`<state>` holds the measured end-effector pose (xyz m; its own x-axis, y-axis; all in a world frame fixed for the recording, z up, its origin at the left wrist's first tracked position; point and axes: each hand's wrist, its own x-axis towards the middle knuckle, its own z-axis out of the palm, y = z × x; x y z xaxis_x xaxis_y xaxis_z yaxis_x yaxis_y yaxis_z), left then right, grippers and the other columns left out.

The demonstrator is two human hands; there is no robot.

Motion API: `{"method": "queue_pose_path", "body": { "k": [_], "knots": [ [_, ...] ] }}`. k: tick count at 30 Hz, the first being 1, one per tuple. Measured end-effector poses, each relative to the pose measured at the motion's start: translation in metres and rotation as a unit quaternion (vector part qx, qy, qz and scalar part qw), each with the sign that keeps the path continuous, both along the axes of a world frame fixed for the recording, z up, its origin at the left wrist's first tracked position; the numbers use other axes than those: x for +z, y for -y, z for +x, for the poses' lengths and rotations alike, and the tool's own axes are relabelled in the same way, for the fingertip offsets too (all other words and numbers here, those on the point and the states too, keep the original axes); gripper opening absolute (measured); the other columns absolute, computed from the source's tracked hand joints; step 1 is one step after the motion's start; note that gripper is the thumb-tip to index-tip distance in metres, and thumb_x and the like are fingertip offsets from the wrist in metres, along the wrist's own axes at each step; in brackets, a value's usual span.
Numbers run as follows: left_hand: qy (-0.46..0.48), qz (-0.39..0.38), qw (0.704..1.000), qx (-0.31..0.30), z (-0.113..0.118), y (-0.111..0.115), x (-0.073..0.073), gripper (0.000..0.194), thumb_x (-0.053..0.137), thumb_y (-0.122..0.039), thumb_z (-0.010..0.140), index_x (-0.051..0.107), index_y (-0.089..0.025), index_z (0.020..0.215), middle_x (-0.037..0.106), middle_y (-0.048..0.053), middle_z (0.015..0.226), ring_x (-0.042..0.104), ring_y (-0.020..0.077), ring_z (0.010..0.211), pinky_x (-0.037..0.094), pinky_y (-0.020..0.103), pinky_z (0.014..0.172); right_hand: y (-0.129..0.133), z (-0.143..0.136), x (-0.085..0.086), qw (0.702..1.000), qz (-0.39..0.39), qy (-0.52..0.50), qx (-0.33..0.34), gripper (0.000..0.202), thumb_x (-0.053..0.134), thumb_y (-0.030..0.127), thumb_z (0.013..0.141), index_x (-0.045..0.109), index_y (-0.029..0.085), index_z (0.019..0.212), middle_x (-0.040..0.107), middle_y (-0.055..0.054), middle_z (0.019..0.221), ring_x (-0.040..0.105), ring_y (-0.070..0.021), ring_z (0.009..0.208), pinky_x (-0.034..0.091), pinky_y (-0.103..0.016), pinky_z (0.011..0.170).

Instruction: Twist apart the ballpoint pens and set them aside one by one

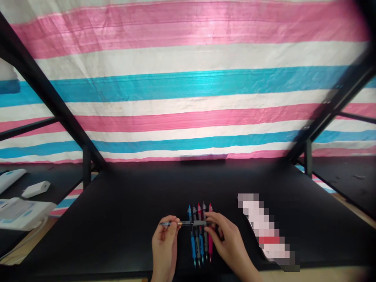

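A slim pen (199, 223) with a grey grip section is held level between both hands, its dark thin end pointing left. My left hand (165, 241) pinches the thin left part between thumb and fingers. At the other end, my right hand (225, 235) has its thumb and fingers closed around the grip's right end, which they partly hide. Beneath the held pen, several click pens (193, 246) lie side by side on the black table, in blue, grey and pink-red. The held pen crosses over their middles.
To the right lies a long, pixelated pale object (266, 231) on the black table (117, 219). Black metal posts (70, 133) rise on both sides before a striped tarp (188, 86). White devices (25, 213) and a white adapter (37, 189) sit at the left.
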<state>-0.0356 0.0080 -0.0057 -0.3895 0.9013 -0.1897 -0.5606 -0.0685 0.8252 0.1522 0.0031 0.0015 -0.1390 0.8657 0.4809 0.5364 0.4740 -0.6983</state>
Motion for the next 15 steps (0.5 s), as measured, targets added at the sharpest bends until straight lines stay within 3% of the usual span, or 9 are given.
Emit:
{"method": "queue_pose_path", "body": {
  "k": [5, 10, 12, 15],
  "knots": [
    [0.007, -0.005, 1.000, 0.003, 0.000, -0.001, 0.001, 0.037, 0.095, -0.040, 0.052, 0.076, -0.018, 0.075, 0.070, 0.002, 0.076, 0.067, 0.0136, 0.073, 0.057, 0.023, 0.073, 0.000, 0.001, 0.009, 0.999, 0.033, 0.018, -0.004, 0.019, 0.049, 0.023, 0.102, 0.064, 0.023, 0.091, 0.066, -0.003, 0.075, 0.062, -0.0174, 0.064, 0.049, -0.026, 0.059],
    [0.013, -0.008, 1.000, 0.003, 0.000, 0.000, 0.000, 0.038, 0.095, -0.040, 0.053, 0.077, -0.018, 0.078, 0.071, 0.002, 0.076, 0.068, 0.0130, 0.073, 0.057, 0.022, 0.074, -0.001, 0.004, 0.012, 0.999, 0.022, 0.024, 0.015, 0.022, 0.056, 0.035, 0.100, 0.061, 0.021, 0.116, 0.070, -0.005, 0.086, 0.064, -0.0186, 0.070, 0.050, -0.027, 0.062],
    [0.011, -0.008, 1.000, 0.005, 0.000, 0.000, 0.000, 0.038, 0.095, -0.040, 0.053, 0.076, -0.018, 0.078, 0.072, 0.002, 0.077, 0.068, 0.0131, 0.074, 0.057, 0.022, 0.074, -0.002, 0.003, 0.012, 0.999, 0.029, 0.028, 0.018, 0.015, 0.052, 0.032, 0.102, 0.062, 0.021, 0.106, 0.068, -0.004, 0.082, 0.063, -0.0177, 0.068, 0.049, -0.027, 0.061],
    [0.011, -0.008, 1.000, 0.006, 0.001, 0.000, 0.000, 0.040, 0.095, -0.039, 0.052, 0.076, -0.017, 0.080, 0.072, 0.003, 0.076, 0.068, 0.0134, 0.072, 0.057, 0.022, 0.073, -0.002, 0.002, 0.015, 0.997, 0.029, 0.060, 0.029, 0.025, 0.044, 0.026, 0.105, 0.062, 0.022, 0.088, 0.064, -0.003, 0.074, 0.061, -0.0181, 0.067, 0.046, -0.027, 0.060]
  ]
}}
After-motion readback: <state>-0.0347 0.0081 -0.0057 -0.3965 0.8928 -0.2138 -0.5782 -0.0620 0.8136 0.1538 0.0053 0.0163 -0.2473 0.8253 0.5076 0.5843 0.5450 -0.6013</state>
